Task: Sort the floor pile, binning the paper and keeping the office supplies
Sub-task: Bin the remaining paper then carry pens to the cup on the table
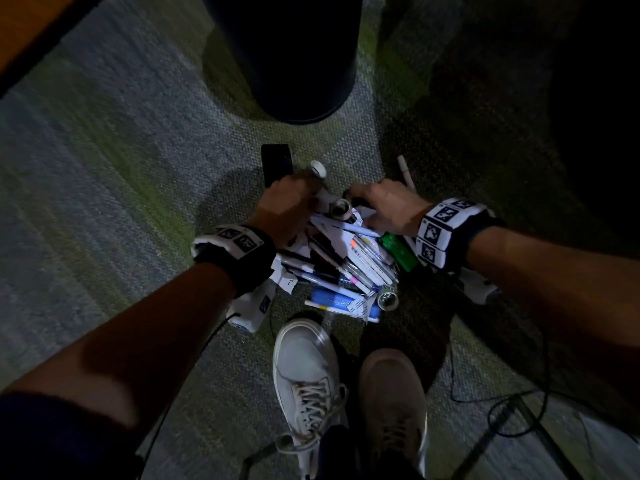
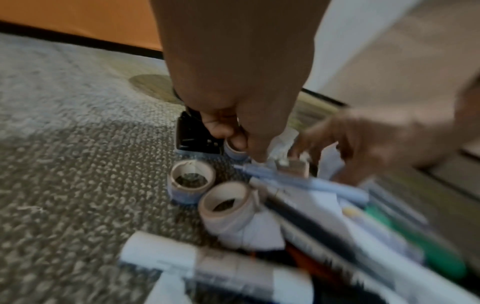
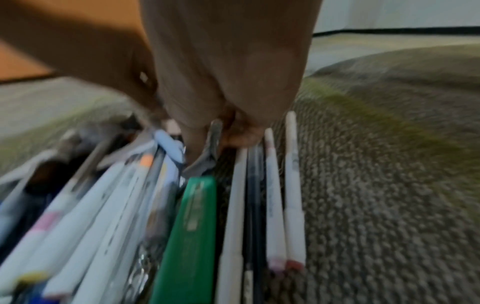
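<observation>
Pens, tape rolls and torn white paper form my pile (image 1: 341, 268); left hand (image 1: 287, 209) pinches crumpled paper (image 2: 281, 147), right hand's (image 1: 388, 206) grip I cannot tell.

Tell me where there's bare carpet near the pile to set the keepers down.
Bare carpet lies left of the pile, between the left hand and the wooden edge. A narrower strip runs between the black bin and the black stapler. Crowded: between both hands, among tape rolls; by the shoes; cables right.
</observation>
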`<state>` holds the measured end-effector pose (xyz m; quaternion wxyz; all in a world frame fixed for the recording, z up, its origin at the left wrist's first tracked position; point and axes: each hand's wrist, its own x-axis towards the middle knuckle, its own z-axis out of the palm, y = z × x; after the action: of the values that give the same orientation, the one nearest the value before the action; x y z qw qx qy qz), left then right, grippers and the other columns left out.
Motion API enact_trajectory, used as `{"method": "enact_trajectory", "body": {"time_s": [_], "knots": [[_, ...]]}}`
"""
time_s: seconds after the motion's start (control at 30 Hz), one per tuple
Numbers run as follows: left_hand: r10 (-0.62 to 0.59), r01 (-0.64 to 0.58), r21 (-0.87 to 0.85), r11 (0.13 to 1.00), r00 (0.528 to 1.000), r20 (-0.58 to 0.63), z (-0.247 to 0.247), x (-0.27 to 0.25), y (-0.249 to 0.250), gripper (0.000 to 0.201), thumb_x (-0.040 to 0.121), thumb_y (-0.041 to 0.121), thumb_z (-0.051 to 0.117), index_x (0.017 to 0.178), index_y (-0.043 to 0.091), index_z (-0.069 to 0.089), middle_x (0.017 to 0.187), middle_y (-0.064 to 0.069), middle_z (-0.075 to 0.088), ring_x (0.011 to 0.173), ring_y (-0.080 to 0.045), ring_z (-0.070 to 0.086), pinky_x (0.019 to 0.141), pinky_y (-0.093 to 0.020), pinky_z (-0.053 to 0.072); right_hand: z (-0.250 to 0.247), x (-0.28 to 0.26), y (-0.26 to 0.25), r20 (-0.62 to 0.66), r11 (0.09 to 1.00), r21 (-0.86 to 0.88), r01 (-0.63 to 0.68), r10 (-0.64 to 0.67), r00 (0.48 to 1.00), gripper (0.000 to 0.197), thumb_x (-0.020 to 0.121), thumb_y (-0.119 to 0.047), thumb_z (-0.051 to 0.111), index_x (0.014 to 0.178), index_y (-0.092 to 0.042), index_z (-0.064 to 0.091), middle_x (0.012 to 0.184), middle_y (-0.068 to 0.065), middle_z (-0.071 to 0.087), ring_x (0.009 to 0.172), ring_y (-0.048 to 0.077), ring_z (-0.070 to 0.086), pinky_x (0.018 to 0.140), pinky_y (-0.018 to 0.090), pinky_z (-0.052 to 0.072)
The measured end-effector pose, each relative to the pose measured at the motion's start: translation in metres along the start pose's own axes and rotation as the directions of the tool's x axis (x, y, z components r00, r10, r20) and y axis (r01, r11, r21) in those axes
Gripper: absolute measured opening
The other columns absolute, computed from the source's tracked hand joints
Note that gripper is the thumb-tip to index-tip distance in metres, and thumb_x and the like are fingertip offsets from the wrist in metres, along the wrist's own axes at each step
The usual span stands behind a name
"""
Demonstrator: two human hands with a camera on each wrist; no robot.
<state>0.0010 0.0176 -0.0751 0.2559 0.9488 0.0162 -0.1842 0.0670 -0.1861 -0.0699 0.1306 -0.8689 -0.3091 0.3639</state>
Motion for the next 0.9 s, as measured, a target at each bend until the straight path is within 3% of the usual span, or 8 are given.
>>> {"method": "enact_trajectory", "body": {"time_s": [0.13,0.3,0.37,0.47,0.6,0.67,0.83,0.9], "knots": [[0.0,-0.002,-0.061,0.998,0.999,-0.036,-0.01,0.008,0.0,0.019,0.081,0.028,0.059,0.096,0.019,0.065,0.1,-0.006,0.069,0.095,-0.031,0.066,0.077,-0.042,0.053,0.004,0.002,-0.005,-0.03,0.999,-0.034,-0.03,0.029,0.999,0.042,0.082,-0.008,0.067,0.123,-0.015,0.06,0.104,0.018,0.067,0.1,0.036,0.063,0.077,0.036,0.049],[0.095,-0.117,0.173,0.978,0.987,0.129,-0.009,0.019,0.011,0.017,0.079,0.022,0.068,0.094,0.023,0.075,0.099,-0.008,0.069,0.105,-0.034,0.058,0.084,-0.045,0.052,0.007,0.005,-0.001,-0.019,0.998,-0.008,-0.063,0.062,0.998,0.028,0.078,-0.011,0.072,0.105,-0.018,0.072,0.1,0.016,0.071,0.098,0.033,0.066,0.08,0.034,0.053],[0.118,-0.163,0.295,0.941,0.979,0.166,-0.006,0.021,0.012,0.018,0.081,0.024,0.063,0.092,0.021,0.076,0.1,-0.009,0.068,0.108,-0.037,0.055,0.089,-0.045,0.047,0.005,0.004,0.006,-0.05,0.981,0.171,-0.096,0.106,0.993,0.014,0.076,-0.013,0.078,0.087,-0.02,0.073,0.084,0.009,0.07,0.087,0.028,0.067,0.069,0.027,0.05],[0.17,-0.212,0.399,0.892,0.976,0.138,-0.001,0.018,0.01,0.044,0.077,0.028,0.032,0.085,0.016,0.074,0.095,-0.01,0.066,0.106,-0.039,0.055,0.086,-0.048,0.042,-0.003,-0.003,0.024,-0.164,0.864,0.492,-0.11,0.216,0.963,0.023,0.073,-0.01,0.082,0.068,-0.022,0.063,0.066,-0.006,0.06,0.064,0.01,0.058,0.056,0.019,0.04],[0.194,-0.219,0.433,0.875,0.976,0.102,0.008,0.011,0.007,0.038,0.077,0.028,0.034,0.08,0.014,0.07,0.092,-0.009,0.065,0.103,-0.039,0.056,0.084,-0.051,0.042,-0.014,-0.029,0.047,-0.275,0.797,0.601,-0.067,0.285,0.918,0.017,0.069,-0.01,0.086,0.076,-0.011,0.071,0.069,0.007,0.065,0.051,-0.009,0.052,0.051,0.008,0.04],[0.154,-0.179,0.441,0.88,0.984,0.092,0.007,0.009,0.013,0.022,0.081,0.019,0.049,0.083,0.012,0.069,0.098,-0.01,0.064,0.108,-0.04,0.053,0.088,-0.054,0.04,-0.01,-0.036,0.054,-0.258,0.802,0.587,-0.112,0.317,0.913,0.016,0.071,-0.013,0.086,0.079,-0.01,0.072,0.063,-0.001,0.06,0.048,-0.013,0.05,0.049,0.006,0.036],[0.064,-0.073,0.417,0.906,0.997,0.035,0.007,0.003,0.021,0.015,0.084,0.007,0.056,0.09,0.009,0.07,0.107,-0.013,0.063,0.116,-0.039,0.049,0.093,-0.055,0.037,-0.016,-0.045,0.042,-0.238,0.786,0.603,-0.139,0.343,0.909,0.018,0.069,-0.015,0.087,0.08,-0.011,0.073,0.066,-0.002,0.064,0.06,0.005,0.057,0.056,0.02,0.043],[0.048,-0.043,0.334,0.942,0.999,-0.007,-0.004,0.003,0.023,0.012,0.084,0.013,0.06,0.091,0.011,0.07,0.105,-0.012,0.064,0.112,-0.038,0.051,0.091,-0.05,0.04,-0.028,-0.05,0.029,-0.247,0.788,0.603,-0.122,0.33,0.911,0.021,0.069,-0.015,0.086,0.084,-0.008,0.074,0.073,0.004,0.066,0.06,0.006,0.057,0.054,0.012,0.043]]}}
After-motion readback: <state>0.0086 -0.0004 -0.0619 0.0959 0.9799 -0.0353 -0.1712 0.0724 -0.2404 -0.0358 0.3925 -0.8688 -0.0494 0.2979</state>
